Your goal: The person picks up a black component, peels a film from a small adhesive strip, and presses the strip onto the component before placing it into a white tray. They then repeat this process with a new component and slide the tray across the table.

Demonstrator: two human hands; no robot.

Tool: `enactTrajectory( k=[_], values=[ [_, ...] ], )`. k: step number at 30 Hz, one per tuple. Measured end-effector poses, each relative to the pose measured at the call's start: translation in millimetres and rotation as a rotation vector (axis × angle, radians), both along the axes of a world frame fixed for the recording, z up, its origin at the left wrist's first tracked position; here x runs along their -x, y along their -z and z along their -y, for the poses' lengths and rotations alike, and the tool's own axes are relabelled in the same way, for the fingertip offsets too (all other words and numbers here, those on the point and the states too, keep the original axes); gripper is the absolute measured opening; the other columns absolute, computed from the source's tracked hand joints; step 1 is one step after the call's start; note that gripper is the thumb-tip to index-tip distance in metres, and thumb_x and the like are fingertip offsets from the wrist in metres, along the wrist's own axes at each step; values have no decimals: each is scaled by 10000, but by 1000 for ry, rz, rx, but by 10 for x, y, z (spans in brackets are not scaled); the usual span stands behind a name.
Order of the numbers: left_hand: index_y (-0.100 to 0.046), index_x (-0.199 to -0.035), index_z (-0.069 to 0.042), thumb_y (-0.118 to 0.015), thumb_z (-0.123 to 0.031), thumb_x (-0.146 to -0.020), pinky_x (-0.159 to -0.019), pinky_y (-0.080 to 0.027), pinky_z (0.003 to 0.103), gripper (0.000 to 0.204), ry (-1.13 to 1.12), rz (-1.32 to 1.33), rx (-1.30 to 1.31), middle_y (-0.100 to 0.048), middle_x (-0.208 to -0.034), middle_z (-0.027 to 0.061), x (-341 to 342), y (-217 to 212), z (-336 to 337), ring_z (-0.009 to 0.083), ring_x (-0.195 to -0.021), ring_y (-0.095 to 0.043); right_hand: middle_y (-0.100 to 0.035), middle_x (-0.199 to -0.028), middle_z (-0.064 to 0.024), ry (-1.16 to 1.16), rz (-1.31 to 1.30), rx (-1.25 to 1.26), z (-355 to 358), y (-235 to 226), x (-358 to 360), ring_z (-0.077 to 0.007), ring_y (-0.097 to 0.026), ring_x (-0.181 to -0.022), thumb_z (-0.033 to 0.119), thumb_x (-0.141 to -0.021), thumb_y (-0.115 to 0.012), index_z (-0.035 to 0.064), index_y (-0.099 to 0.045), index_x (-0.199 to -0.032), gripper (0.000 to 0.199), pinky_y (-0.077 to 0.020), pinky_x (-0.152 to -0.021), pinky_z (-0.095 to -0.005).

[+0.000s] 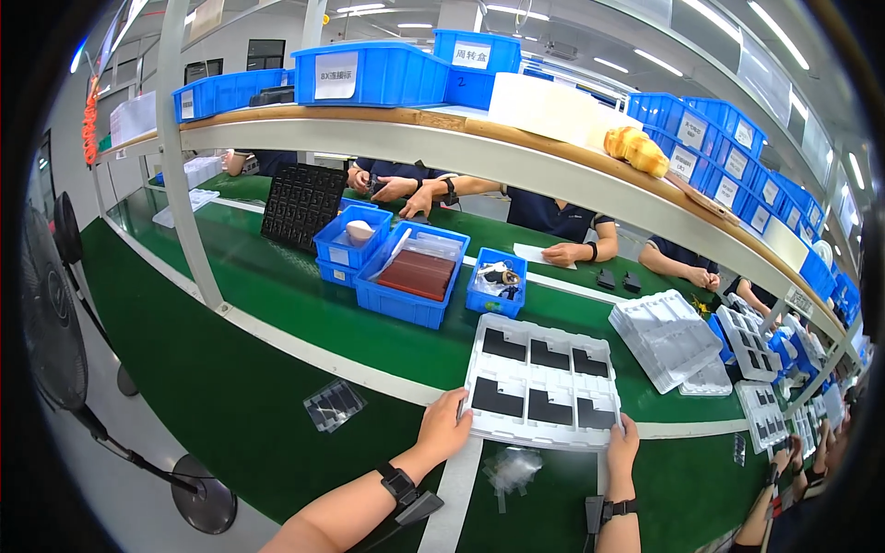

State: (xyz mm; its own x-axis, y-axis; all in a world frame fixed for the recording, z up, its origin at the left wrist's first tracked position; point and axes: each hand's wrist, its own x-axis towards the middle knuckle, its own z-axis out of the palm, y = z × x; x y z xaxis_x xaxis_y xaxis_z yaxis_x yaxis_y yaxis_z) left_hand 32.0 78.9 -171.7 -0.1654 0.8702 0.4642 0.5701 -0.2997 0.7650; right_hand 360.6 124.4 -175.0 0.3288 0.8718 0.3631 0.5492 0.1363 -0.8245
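Between my two hands is a white plastic tray (542, 437), its compartments holding several flat black rectangular pieces (499, 398). My left hand (444, 428) grips the tray's left edge near its front corner. At the front right corner, my right hand (623, 444) has its fingers closed on the rim. Just in front of me, below the tray, lies a small heap of clear plastic film pieces (513, 470). More clear film pieces with dark parts (334, 405) lie on the green bench left of my left hand. The underside of the tray is hidden.
Beyond the tray stand a small blue bin with cables (498, 302), a blue bin with brown sheets (446, 320) and a black keypad-like panel (301, 205). Stacked clear trays (666, 341) sit at right. A loaded shelf (433, 121) crosses above; other people work opposite.
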Motion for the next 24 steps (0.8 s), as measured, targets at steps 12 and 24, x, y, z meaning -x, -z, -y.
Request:
enactTrajectory(
  k=[12,24],
  values=[
    [-463,-1097,-6,-520,-141,-793,-891,-357,403,337,13,3,39,-508,-1129,162,7,7,6,323,-1035,-489,-571,-1023,-186,8,-4,1,4,42,-32,-263,-550,-957,36,-782,-501,-55,-532,-1051,286,-405,-857,-328],
    [-470,-1102,-3,-523,-117,-790,-880,-373,383,337,-4,-11,19,-512,-1118,167,4,-6,7,327,-1012,-501,-572,-1014,-197,9,3,-1,5,16,-11,-273,-553,-953,57,-785,-497,-57,-530,-1054,294,-406,-856,-334]
  ],
)
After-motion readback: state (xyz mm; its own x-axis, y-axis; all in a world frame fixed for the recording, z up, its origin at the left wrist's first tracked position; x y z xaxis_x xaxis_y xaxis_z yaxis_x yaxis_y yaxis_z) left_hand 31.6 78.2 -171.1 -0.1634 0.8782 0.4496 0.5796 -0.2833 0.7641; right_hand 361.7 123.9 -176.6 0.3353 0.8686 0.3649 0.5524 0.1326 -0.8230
